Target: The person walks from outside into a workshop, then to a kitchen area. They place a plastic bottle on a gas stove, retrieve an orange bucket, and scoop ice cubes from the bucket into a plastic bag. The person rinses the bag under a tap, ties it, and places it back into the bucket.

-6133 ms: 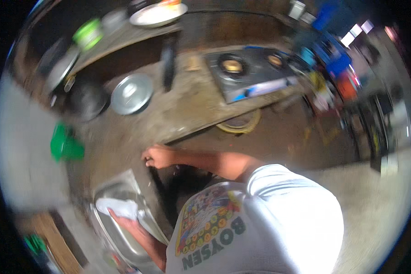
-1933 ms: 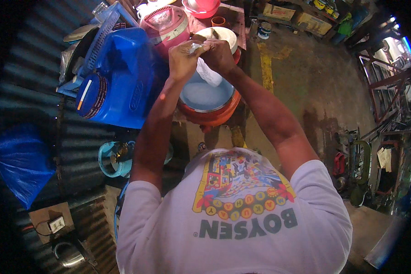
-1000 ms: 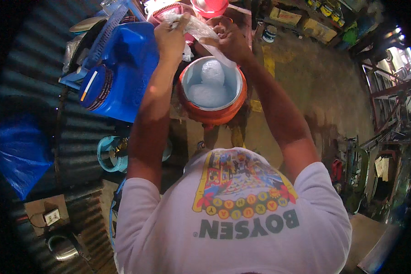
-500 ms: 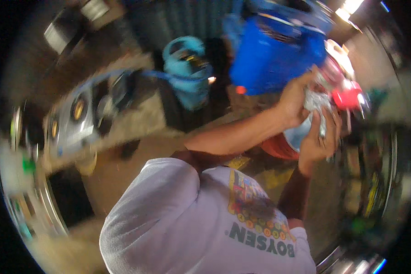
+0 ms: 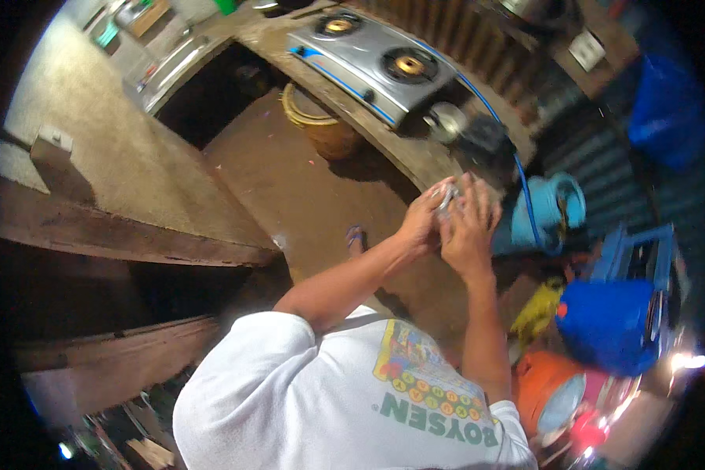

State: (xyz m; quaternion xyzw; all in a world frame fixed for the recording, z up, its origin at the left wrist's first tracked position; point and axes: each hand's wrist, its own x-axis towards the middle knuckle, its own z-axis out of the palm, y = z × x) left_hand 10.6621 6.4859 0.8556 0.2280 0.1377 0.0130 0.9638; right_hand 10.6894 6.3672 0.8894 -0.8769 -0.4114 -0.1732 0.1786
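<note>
A small crumpled, silvery piece of wrapping (image 5: 447, 200) sits between my two hands, held up in front of me. My left hand (image 5: 423, 221) is closed round its left side. The fingers of my right hand (image 5: 470, 231) bend over it from the right and cover much of it. Whether it is foil or shiny plastic, and whether anything is inside, I cannot tell. Just beyond my hands is the counter's edge, with a black object (image 5: 487, 143) and a round metal lid-like thing (image 5: 446, 122) on top.
A two-burner gas stove (image 5: 376, 63) stands on the counter (image 5: 368, 129). Its blue hose (image 5: 517, 160) runs to a light-blue gas cylinder (image 5: 552, 207). Below the counter is a bucket (image 5: 329, 137). To the right stand a blue container (image 5: 607, 325) and an orange bucket (image 5: 540, 384).
My view has swung left, from the containers toward the stove and counter. Both hands have moved along with the silvery wrapping still between them.
</note>
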